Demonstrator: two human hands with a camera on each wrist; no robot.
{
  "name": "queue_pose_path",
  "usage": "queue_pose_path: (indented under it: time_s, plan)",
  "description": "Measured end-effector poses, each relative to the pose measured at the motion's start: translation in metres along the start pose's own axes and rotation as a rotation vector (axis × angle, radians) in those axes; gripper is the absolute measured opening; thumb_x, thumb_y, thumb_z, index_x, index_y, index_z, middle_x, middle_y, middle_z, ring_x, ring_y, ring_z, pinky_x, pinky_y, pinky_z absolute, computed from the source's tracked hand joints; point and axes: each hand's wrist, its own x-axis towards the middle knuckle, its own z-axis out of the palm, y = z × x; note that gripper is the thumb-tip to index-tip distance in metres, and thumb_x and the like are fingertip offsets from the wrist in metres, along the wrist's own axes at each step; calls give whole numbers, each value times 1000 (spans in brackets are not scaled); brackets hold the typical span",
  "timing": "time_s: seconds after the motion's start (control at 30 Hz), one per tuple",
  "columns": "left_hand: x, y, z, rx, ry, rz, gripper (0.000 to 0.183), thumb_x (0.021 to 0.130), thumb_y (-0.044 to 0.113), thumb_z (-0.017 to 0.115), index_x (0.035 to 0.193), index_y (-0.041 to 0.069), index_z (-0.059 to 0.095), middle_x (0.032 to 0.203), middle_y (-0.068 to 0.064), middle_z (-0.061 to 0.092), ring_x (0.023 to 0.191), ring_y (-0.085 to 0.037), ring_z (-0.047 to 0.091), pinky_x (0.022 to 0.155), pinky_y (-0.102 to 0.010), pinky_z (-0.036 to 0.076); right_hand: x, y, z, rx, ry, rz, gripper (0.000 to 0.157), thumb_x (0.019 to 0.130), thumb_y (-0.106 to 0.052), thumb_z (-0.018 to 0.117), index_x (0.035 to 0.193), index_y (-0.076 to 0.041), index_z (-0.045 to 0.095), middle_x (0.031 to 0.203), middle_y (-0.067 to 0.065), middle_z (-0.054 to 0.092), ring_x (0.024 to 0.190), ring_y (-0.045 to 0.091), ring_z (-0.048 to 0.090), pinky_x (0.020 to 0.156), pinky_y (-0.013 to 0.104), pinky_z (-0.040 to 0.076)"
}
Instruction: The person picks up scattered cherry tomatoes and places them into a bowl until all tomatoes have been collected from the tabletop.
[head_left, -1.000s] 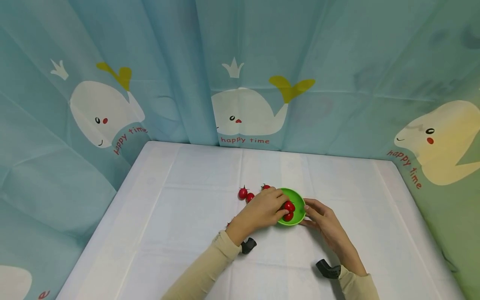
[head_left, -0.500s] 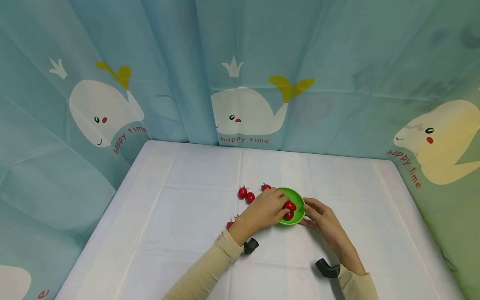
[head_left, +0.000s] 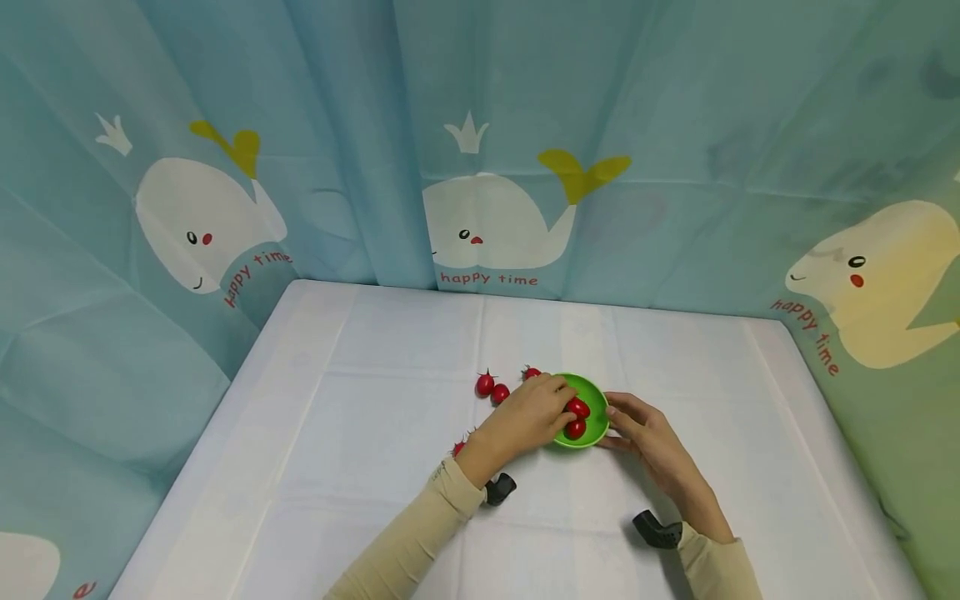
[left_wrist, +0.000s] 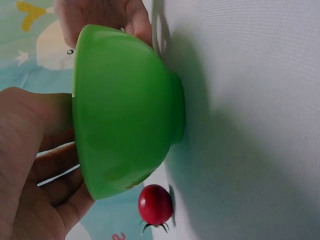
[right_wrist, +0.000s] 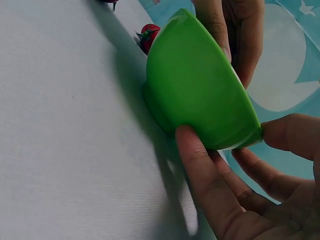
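Green bowl (head_left: pixel 598 417), on tabletop (head_left: pixel 390 417): judged light and stiff; pinch at rim, as the right grip (head_left: pixel 660 450) does. Tomatoes (head_left: pixel 576 428) inside: likely slippery, easily bruised; cup gently. Left grip (head_left: pixel 527 416) spans the rim; whether it holds a tomato cannot be told.

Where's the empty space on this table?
There's room left of the loose tomatoes, to the left edge of the table; behind the green bowl, up to the curtain; right of the right hand. It's crowded around the bowl, with the left hand and tomatoes right there.
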Motion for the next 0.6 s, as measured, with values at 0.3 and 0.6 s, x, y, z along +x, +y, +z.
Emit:
queue_pose_path:
  time_s: [0.3, 0.6]
  plan:
    - [-11, -17, -14, -252, 28, -28, 37, 103, 30, 67, 137, 13, 67, 131, -2, 70, 124, -17, 65, 110, -29, 52, 3, -3, -4, -28, -37, -5, 55, 111, -26, 53, 152, 8, 39, 153, 31, 42, 111, 6, 67, 92, 36, 63]
    - [-36, -50, -29, -420, 89, -134, 29, 101, 19, 70, 129, 10, 70, 125, -4, 72, 111, -19, 67, 98, -33, 58, 8, -3, -7, -68, -47, 8, 56, 110, -27, 54, 151, 8, 41, 153, 31, 44, 110, 5, 66, 92, 33, 63]
